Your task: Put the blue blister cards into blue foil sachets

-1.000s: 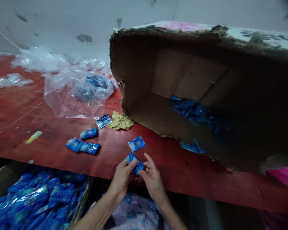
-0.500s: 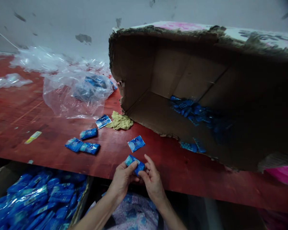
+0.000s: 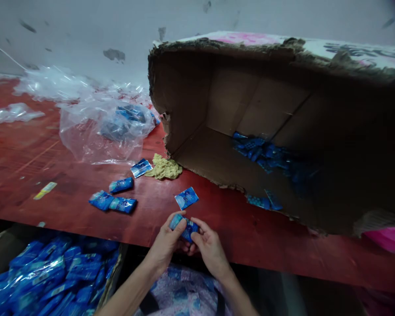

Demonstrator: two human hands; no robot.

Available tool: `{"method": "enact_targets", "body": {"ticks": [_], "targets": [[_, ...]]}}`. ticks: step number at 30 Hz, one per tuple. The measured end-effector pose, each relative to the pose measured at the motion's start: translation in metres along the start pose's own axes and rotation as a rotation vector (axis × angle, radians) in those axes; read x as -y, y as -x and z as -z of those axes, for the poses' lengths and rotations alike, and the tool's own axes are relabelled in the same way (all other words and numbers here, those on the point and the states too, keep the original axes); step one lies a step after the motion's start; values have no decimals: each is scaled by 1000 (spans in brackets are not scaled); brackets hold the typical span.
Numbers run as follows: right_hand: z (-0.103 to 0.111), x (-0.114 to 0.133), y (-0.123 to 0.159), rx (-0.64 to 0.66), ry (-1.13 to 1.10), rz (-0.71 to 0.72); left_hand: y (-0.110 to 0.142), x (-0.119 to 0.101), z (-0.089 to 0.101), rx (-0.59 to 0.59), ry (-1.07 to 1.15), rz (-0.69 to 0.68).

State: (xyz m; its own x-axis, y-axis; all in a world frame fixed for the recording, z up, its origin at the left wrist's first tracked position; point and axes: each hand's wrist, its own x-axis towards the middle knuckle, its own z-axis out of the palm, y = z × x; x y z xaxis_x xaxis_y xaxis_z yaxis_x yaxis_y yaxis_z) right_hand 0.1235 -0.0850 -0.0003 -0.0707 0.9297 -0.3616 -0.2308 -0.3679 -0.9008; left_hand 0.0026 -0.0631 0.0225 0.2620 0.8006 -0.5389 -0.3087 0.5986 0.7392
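Between both hands, just over the table's front edge, is a small blue plastic packet (image 3: 186, 228). My left hand (image 3: 168, 239) grips its left end with the thumb on top. My right hand (image 3: 208, 244) pinches the right end between thumb and fingers. Just beyond them a flat blue sachet (image 3: 186, 198) lies on the red table (image 3: 158, 219). To the left rest a folded blue packet (image 3: 121, 185) and a joined pair of blue packets (image 3: 113, 202). Another flat blue sachet (image 3: 141, 168) touches a crumpled yellowish cloth (image 3: 164, 167).
A large cardboard box (image 3: 191, 145) with a torn rim lies on its side at right, blue packets (image 3: 266, 151) inside. Clear plastic bags (image 3: 85, 131) sit at back left. Below the table edge, a carton (image 3: 113, 276) holds many blue packets (image 3: 52, 272).
My right hand's forefinger has come down from its raised position onto the packet. The left fingers have closed further around the packet, which has shifted very slightly left.
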Motion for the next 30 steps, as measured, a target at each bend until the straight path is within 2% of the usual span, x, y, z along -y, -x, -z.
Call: {"method": "enact_targets", "body": {"ticks": [2, 4, 7, 11, 14, 17, 20, 30], "targets": [[1, 0, 0, 11, 26, -19, 1, -2, 3, 54, 42, 45], [2, 0, 1, 3, 61, -10, 0, -3, 4, 40, 50, 59], [3, -2, 1, 6, 49, -4, -1, -2, 3, 12, 32, 14], [-2, -4, 2, 81, -82, -31, -2, 0, 2, 4, 8, -32], [-5, -6, 1, 88, -12, 15, -3, 1, 3, -10, 44, -32], [-3, -4, 0, 151, -9, -15, -5, 1, 6, -10, 97, 16], [3, -3, -2, 205, -127, -86, -8, -1, 8, -24, 132, 85], [0, -1, -4, 145, -228, -140, -10, -1, 6, 1, 95, 101]]}}
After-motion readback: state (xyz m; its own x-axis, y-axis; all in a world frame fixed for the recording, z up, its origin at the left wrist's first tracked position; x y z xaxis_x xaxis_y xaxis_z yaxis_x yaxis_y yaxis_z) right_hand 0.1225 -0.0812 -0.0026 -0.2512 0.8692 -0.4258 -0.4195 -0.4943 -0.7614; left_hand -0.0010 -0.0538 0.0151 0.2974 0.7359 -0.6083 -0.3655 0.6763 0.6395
